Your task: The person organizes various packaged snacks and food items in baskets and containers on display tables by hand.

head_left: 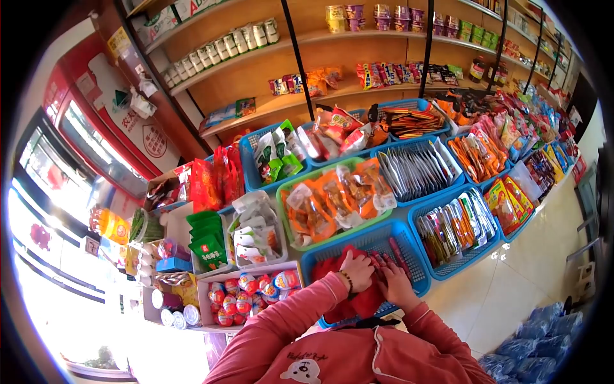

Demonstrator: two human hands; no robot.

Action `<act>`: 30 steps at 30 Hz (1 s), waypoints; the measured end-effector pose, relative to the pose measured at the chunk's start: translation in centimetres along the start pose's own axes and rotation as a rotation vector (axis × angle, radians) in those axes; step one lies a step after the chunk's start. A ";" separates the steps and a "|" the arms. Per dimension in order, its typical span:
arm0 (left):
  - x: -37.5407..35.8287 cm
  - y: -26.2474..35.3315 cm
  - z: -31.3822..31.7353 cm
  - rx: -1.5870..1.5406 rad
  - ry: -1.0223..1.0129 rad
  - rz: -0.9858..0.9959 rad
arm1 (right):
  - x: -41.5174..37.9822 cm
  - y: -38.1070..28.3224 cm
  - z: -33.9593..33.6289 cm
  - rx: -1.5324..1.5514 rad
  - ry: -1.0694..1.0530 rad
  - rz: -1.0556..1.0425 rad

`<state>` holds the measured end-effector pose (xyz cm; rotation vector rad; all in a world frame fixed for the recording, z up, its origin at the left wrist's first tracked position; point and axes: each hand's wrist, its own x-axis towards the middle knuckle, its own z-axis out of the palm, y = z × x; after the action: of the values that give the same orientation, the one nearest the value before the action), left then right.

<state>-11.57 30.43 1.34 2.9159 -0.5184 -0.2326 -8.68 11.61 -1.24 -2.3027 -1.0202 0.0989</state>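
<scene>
A blue basket [419,276] at the front of the display holds red packets [328,269], with red material also spread over its near side. My left hand [358,271], a dark bead bracelet on its wrist, rests on the red material with its fingers curled at the top. Close beside it, my right hand [395,283] reaches into the basket, fingers at the red packets near its middle. Whether either hand grips anything is too small to tell. Behind them stands a green basket [288,225] of orange packs.
A box of round red eggs [203,301] stands left of my arms. Blue baskets [441,274] of upright packets line the right side. Stocked shelves [364,35] rise behind. Blue plastic-wrapped bottles [534,345] sit on the floor at lower right.
</scene>
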 end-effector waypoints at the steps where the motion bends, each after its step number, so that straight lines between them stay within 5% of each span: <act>1: 0.1 0.1 -0.1 -0.009 -0.006 0.000 | -0.4 -0.2 0.0 -0.041 0.003 0.008; 5: 1.2 1.2 -0.1 0.056 -0.073 0.001 | -0.5 -2.1 -2.3 -0.237 0.144 0.052; 10: 0.9 1.0 2.3 0.048 0.063 -0.001 | -0.6 -0.1 -1.5 -0.107 0.087 0.250; 16: 0.9 0.7 1.3 0.029 -0.029 0.042 | -1.1 0.2 0.0 -0.121 -0.031 0.236; 18: 0.7 1.2 -0.4 0.027 -0.242 0.018 | -1.8 -1.0 -0.7 -0.101 -0.023 0.141; 24: 0.2 1.3 0.4 0.067 -0.104 0.055 | -4.1 -1.1 -3.1 -0.112 0.157 0.086; 26: -0.7 2.0 -0.9 0.088 0.239 0.127 | -5.5 -1.0 -4.7 -0.102 0.215 0.048; 28: -2.0 3.1 -2.4 0.036 0.083 0.062 | -7.4 -0.7 -6.2 -0.043 0.276 0.060; 30: -3.5 3.8 -1.9 0.084 0.261 -0.043 | -9.7 -0.2 -7.3 0.068 0.268 0.120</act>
<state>-15.76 28.42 4.37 2.9769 -0.4322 0.1674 -13.38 1.36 3.10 -2.2410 -0.7324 -0.1220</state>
